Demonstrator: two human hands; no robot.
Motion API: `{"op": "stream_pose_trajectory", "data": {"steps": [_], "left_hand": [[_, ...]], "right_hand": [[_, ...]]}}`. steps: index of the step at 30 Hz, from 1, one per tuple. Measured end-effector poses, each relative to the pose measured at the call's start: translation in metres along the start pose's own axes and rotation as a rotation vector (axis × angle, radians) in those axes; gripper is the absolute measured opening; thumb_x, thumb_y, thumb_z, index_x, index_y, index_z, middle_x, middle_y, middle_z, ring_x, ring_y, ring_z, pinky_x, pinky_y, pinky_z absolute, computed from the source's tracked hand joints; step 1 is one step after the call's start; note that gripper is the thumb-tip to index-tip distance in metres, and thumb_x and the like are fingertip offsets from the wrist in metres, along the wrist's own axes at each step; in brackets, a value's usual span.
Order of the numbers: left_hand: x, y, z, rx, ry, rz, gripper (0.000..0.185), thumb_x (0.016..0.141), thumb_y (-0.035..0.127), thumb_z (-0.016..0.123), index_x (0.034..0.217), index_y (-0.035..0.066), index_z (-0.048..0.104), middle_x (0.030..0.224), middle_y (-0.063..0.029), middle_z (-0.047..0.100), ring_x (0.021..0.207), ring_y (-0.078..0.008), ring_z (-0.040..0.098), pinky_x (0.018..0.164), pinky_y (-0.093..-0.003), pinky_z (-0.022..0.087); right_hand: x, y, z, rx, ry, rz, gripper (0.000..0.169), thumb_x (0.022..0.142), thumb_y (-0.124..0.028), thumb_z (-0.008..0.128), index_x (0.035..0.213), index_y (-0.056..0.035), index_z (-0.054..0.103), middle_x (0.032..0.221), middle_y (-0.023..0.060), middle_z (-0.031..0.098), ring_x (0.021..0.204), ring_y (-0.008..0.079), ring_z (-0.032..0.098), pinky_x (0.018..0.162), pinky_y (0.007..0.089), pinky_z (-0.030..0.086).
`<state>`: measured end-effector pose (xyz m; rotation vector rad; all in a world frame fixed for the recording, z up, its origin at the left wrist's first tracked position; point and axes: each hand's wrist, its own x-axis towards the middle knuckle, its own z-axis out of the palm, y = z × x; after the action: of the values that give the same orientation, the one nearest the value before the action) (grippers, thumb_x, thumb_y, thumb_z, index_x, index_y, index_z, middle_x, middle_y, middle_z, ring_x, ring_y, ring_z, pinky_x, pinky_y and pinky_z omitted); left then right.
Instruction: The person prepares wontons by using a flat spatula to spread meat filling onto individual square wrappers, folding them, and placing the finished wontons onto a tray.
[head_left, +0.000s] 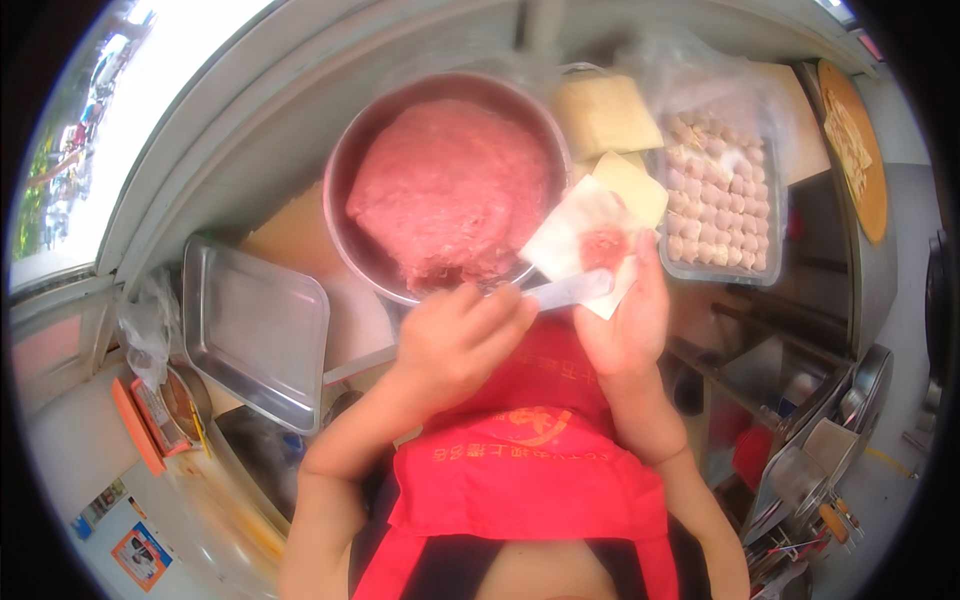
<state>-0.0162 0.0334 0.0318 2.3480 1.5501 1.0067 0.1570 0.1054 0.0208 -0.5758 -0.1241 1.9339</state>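
My left hand (465, 345) grips a flat spatula (574, 290), whose blade points right and touches the wrapper in my other hand. A thin, pale square dough wrapper (559, 232) lies across the fingers and palm of my right hand (637, 322). On it sits a small dab of pink minced meat (604, 246). Just beyond my left hand stands a large round metal bowl (335, 217), heaped with pink minced meat (457, 180). Behind my right hand lie loose yellowish wrappers (631, 187) and a thick stack of wrappers (607, 112).
Rows of small dumplings (716, 217) fill a clear plastic tray (772, 274) at the right, partly under a plastic bag (690, 71). A metal tray (259, 330) stands at the left. Farther right are a round wooden board (874, 202) and a metal rack (780, 322).
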Motion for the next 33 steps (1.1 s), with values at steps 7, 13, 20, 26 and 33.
{"op": "stream_pose_trajectory", "data": {"steps": [7,13,20,26,33], "left_hand": [[0.003,-0.003,-0.020,-0.561,-0.023,-0.564,0.010,0.084,-0.006,0.065,0.093,-0.003,0.067,0.084,-0.0092,0.065,0.077,-0.0139,0.062,0.066,-0.0245,0.047],[-0.005,-0.011,-0.013,-0.396,0.149,-0.540,0.013,0.082,-0.005,0.067,0.095,-0.003,0.066,0.083,-0.0093,0.065,0.072,-0.0146,0.062,0.061,-0.0270,0.047],[-0.003,-0.014,-0.021,0.104,0.110,-0.406,0.011,0.080,-0.005,0.068,0.090,-0.001,0.065,0.077,-0.0127,0.061,0.068,-0.0263,0.063,0.060,-0.0299,0.048],[-0.014,-0.022,-0.045,-0.051,-0.062,-0.610,0.008,0.081,-0.004,0.066,0.089,-0.001,0.066,0.076,-0.0103,0.061,0.065,-0.0205,0.061,0.058,-0.0272,0.047],[-0.002,-0.008,-0.034,-0.454,0.026,-0.581,0.007,0.082,-0.005,0.067,0.089,-0.003,0.067,0.083,-0.0064,0.064,0.073,-0.0111,0.061,0.062,-0.0232,0.046]], "right_hand": [[0.003,0.005,-0.006,0.226,-0.339,0.158,0.051,0.105,-0.034,0.033,0.142,0.0015,0.038,0.140,0.0160,0.048,0.131,0.0299,0.045,0.113,0.0472,0.033],[-0.009,0.006,-0.007,0.045,-0.052,0.064,0.050,0.104,-0.030,0.036,0.142,0.0037,0.036,0.144,0.0187,0.045,0.136,0.0340,0.040,0.117,0.0498,0.027],[-0.011,0.006,-0.006,0.105,0.039,0.034,0.050,0.104,-0.029,0.038,0.143,0.0029,0.037,0.143,0.0175,0.046,0.135,0.0328,0.042,0.116,0.0482,0.029],[-0.006,0.001,-0.006,0.048,-0.001,0.035,0.051,0.104,-0.030,0.040,0.143,0.0027,0.036,0.143,0.0162,0.046,0.134,0.0309,0.044,0.114,0.0475,0.032],[-0.016,0.022,0.005,-0.051,-0.120,0.207,0.051,0.104,-0.033,0.038,0.141,0.0027,0.037,0.145,0.0189,0.044,0.133,0.0332,0.044,0.113,0.0497,0.032]]}}
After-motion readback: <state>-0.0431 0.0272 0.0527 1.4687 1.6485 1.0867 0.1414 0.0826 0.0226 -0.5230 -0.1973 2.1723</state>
